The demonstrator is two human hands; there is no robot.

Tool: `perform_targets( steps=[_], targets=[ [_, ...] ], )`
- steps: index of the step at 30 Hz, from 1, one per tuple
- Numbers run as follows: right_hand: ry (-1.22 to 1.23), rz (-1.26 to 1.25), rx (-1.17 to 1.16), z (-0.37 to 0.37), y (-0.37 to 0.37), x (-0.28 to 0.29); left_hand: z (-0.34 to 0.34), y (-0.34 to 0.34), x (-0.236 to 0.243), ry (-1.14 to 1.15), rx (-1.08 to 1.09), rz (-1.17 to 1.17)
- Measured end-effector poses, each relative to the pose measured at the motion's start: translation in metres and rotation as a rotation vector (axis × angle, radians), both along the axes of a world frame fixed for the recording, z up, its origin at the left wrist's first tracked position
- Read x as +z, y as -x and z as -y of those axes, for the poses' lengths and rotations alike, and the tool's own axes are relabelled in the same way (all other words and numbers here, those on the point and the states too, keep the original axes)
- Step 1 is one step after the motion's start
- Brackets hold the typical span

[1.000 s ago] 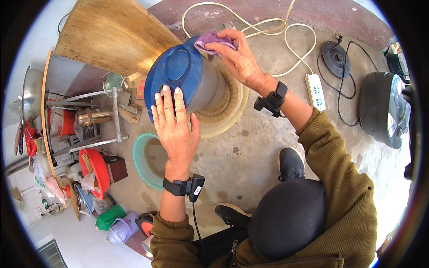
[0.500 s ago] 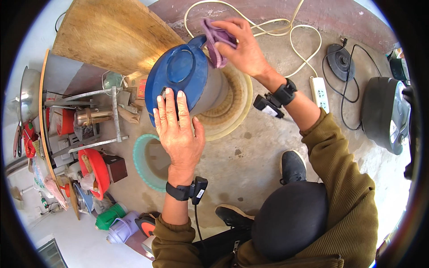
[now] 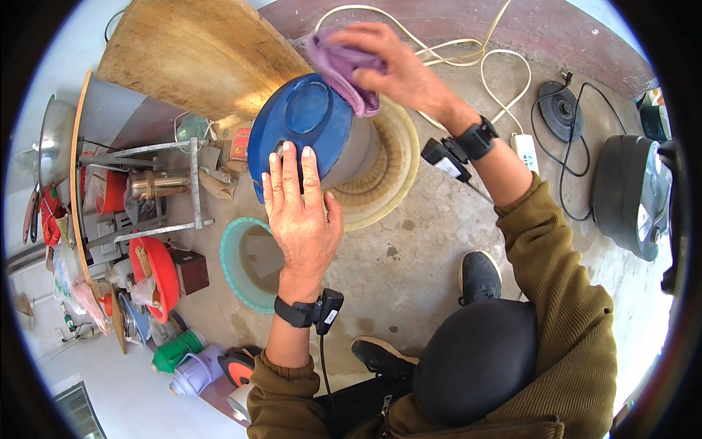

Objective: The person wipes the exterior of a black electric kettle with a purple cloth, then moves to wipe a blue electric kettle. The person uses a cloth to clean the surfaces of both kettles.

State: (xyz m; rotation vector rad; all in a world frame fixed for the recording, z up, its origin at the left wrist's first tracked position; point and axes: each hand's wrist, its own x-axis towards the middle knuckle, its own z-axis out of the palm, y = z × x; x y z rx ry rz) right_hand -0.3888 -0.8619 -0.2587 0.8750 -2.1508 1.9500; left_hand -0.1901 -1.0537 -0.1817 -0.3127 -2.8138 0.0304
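Observation:
A grey-bodied vessel with a blue oval top [image 3: 302, 132] stands over a pale yellowish round base [image 3: 389, 164] on the floor. My left hand [image 3: 301, 219] rests on the near part of that top, fingers stretched out and slightly apart, gripping nothing. At the far side of the vessel, my right hand [image 3: 398, 73] holds a bunched purple cloth [image 3: 338, 62] between thumb and fingers. The cloth is a little blurred and hangs against the far right rim of the blue top. What lies beneath the cloth is hidden.
A turquoise basin [image 3: 230, 256] of murky water sits left of me. Behind the vessel leans a wooden board [image 3: 197, 55]. A power strip [image 3: 524, 152], cables and a black round base [image 3: 561, 110] lie right, near a black appliance [image 3: 621, 190]. A metal rack [image 3: 196, 183] stands left.
My right hand has moved slightly left with the purple cloth, which now covers the far end of the blue top. My left hand stays on the top; the whole view has shifted a little.

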Motion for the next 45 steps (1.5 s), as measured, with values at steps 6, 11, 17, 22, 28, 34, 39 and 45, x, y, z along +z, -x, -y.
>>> perform_targets(
  steps=[6,11,17,22,28,34,39,45],
  targets=[
    [-0.060,-0.119,0.280,0.013,0.032,-0.017,-0.001,0.000,0.000,-0.003,0.002,0.002],
    [-0.481,-0.587,0.033,0.003,0.053,-0.007,-0.001,0.001,0.000,0.008,0.003,-0.009],
    [-0.379,-0.522,-0.254,0.013,0.017,0.001,0.000,0.002,-0.001,0.005,0.000,-0.018],
    [-0.253,-0.425,0.022,0.014,0.010,0.000,0.000,0.001,-0.001,0.000,-0.007,-0.015],
    [-0.259,-0.046,0.503,-0.010,0.041,0.017,0.000,0.001,0.000,-0.006,-0.014,-0.017],
    [-0.340,-0.275,0.393,0.010,0.049,0.017,-0.001,0.001,0.000,-0.001,-0.008,-0.014],
    [-0.527,-0.357,0.449,0.016,0.063,0.021,-0.001,0.002,0.000,0.006,-0.020,-0.016],
    [-0.303,-0.346,0.375,0.020,0.050,-0.005,-0.001,0.002,-0.002,0.012,-0.004,-0.011]
  ],
)
